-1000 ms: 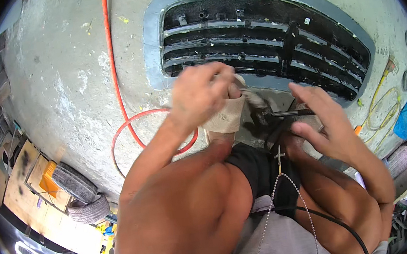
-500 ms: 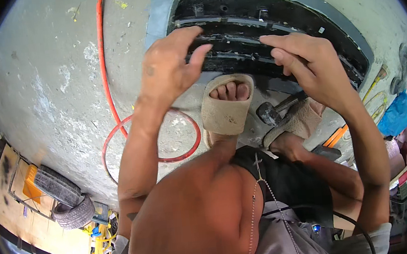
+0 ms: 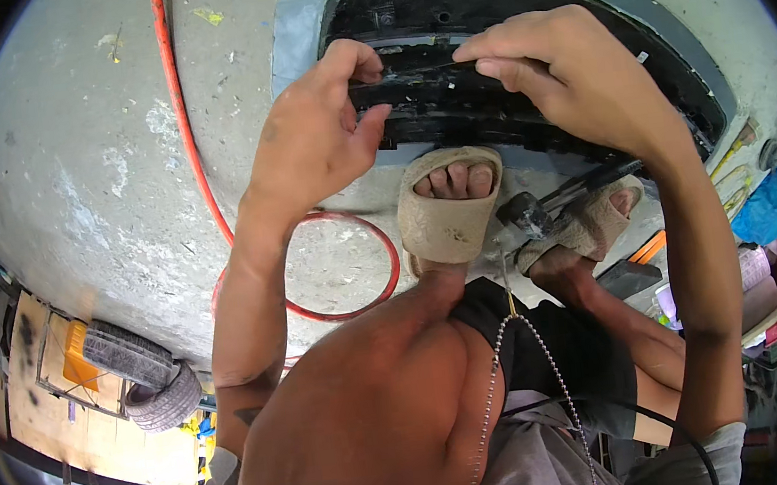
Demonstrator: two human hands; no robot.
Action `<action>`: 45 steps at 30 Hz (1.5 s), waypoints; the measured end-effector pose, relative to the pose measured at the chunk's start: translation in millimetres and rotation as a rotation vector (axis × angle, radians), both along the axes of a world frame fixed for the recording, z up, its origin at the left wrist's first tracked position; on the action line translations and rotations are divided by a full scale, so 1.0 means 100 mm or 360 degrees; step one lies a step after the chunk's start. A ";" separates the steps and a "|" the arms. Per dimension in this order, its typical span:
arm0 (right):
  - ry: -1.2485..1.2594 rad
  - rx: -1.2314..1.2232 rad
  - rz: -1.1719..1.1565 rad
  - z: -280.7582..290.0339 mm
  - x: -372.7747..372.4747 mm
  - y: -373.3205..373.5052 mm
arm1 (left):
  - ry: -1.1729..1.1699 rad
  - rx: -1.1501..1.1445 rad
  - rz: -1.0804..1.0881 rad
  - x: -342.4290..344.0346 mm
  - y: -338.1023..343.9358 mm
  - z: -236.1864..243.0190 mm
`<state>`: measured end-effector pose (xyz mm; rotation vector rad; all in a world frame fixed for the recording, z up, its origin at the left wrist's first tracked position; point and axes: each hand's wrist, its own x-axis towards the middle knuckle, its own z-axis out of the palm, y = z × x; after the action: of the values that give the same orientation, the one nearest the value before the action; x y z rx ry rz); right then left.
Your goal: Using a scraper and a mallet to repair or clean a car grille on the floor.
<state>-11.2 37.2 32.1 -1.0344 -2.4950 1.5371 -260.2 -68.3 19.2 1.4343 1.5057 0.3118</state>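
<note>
"Where's the car grille [image 3: 489, 118]?"

"On the concrete floor [image 3: 70, 186], just past the left slide sandal [image 3: 451, 226], its gray border [image 3: 295, 53] rounding the black slats."

"And the grip?"

"Left hand [image 3: 307, 142] wide, thumb parted from curled fingers; right hand [image 3: 574, 67] narrow at thumb and forefinger, though I can't tell whether it pinches something thin. Both appear over the slats."

"Room to move?"

"Leftward, open floor, crossed by a red hose [image 3: 175, 104] looping beside that sandal. Rightward it's tighter: a hammer [image 3: 528, 215] lies near the border."
</note>
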 end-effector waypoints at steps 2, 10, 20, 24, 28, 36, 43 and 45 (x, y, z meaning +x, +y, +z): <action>0.0008 -0.0012 0.0031 0.02 -0.01 0.03 | -0.0137 -0.0088 0.0083 -0.08 0.01 0.00; -0.0231 0.0382 0.0302 0.13 0.02 -0.39 | -0.0473 -0.0035 0.0810 -0.42 0.10 -0.09; -0.0316 0.0705 0.0115 0.04 0.03 -1.03 | -0.0071 0.0013 -0.0263 -0.20 0.18 0.02; -0.0378 0.0708 0.0150 0.12 -0.04 -1.05 | 0.0029 0.0276 -0.0281 -0.07 0.07 -0.02; -0.0531 0.0866 0.0280 0.25 -0.16 -1.06 | -0.0047 0.0635 -0.0290 -0.01 -0.02 -0.19; -0.0907 0.0781 0.0109 0.44 -0.72 -1.37 | 0.0306 0.0596 -0.0288 0.15 -0.11 -0.25; -0.0801 0.0199 -0.0358 0.48 -0.76 -1.46 | 0.0230 0.0527 -0.0134 0.12 -0.24 -0.20; -0.0492 0.0146 -0.0624 0.55 -0.63 -1.34 | 0.0227 0.0628 -0.0127 0.18 -0.26 -0.23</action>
<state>-74.1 -96.8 87.2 -1.7308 -2.3099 1.2155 -241.8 -93.9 -3.3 1.8558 1.5534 0.4864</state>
